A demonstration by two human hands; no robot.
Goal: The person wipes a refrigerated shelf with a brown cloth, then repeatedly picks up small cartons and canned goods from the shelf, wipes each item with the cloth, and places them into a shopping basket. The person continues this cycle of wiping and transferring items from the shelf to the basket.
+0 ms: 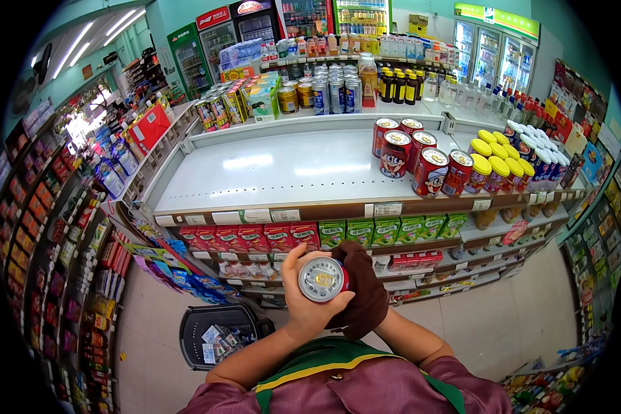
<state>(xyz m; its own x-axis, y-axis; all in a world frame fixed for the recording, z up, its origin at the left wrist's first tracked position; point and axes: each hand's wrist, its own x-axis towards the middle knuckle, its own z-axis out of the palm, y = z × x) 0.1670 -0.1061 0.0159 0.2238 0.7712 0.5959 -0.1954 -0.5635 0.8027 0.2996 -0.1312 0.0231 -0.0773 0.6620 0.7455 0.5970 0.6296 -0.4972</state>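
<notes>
My left hand (308, 310) grips a red drink can (321, 279) with a silver lid, held upright before my chest. A dark brown cloth (365, 290) covers my right hand (362, 297) and lies against the can's right side; the fingers under it are hidden. In front of me, several red cans (431, 173) with cartoon faces stand grouped on the right part of the white top shelf (269, 165). Beside them on the right are jars with yellow lids (498, 165).
Pink cartons (253, 238) and green cartons (385, 231) line the shelf below. A dark basket (186, 336) holding small packages is on the floor at my left. Blue and white cans (336, 95) and bottles stand behind the top shelf's rear ledge. Packed shelves flank both sides.
</notes>
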